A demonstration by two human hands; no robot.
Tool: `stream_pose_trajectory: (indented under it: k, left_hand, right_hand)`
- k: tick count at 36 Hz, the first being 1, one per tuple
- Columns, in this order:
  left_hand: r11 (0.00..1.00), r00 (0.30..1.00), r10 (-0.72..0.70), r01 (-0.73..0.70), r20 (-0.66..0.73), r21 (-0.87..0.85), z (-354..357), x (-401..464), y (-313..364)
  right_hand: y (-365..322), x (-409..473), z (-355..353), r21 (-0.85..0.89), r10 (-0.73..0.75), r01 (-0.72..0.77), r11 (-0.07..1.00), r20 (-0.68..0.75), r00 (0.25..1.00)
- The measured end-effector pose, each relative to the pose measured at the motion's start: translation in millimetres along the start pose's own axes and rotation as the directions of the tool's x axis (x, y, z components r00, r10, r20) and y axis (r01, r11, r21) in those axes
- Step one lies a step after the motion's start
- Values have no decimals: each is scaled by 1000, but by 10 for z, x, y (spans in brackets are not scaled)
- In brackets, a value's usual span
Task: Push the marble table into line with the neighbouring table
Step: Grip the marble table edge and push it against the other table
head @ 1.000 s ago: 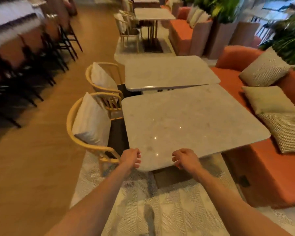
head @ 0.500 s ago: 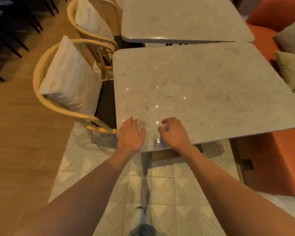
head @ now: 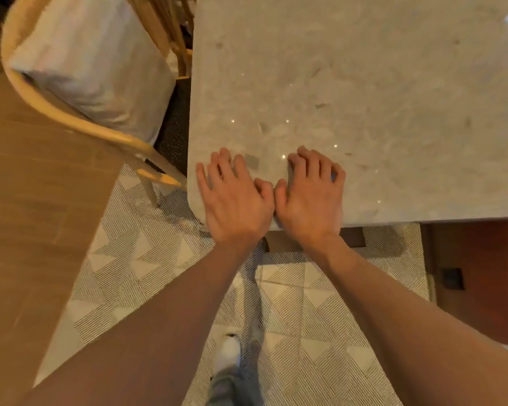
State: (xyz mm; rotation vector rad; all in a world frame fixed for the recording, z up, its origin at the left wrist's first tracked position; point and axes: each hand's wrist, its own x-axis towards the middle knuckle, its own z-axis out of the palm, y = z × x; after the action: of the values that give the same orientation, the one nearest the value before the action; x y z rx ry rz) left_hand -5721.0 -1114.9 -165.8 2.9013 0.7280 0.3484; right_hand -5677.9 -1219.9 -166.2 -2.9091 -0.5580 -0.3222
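Head view: the marble table (head: 364, 98) fills the upper right of the frame, its near edge running across just above the middle and its near left corner rounded. Both hands lie palm-down on that near edge, close to the left corner. The left hand (head: 235, 200) is flat on the slab with its fingers (head: 217, 168) spread and pointing away from the person; the heel of the hand overhangs the edge. The right hand (head: 311, 197) sits just beside it, thumbs touching or nearly so, its fingers (head: 317, 162) somewhat curled onto the marble. Neither hand closes around anything: both are open and pressed on the top surface, with the table lying under and ahead of the palms. The neighbouring table is out of frame.

To the left of the table stands a wooden chair (head: 79, 121) with a curved back rail, and a pale cushion (head: 94, 60) rests against it; the chair is just beside the table's left edge. Under the arms lies a rug (head: 305, 332) with a grey-and-cream triangle pattern, bordered on the left by wood floor (head: 27, 230). A shoe (head: 228, 353) shows between the forearms. An orange sofa (head: 481, 273) sits at the right, below the table edge. No writing or labels can be read anywhere.
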Motion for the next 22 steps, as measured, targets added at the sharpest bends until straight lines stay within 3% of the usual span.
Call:
stream_pose_trajectory:
  k: [7, 22]
  left_hand:
    - [997, 999, 23, -21, -35, 74, 44, 36, 2]
    - [999, 998, 32, -30, -53, 38, 24, 140, -33]
  right_hand:
    - [12, 39, 25, -39, 2, -3, 999, -19, 1000]
    - [-65, 122, 28, -9, 20, -20, 1000, -41, 999]
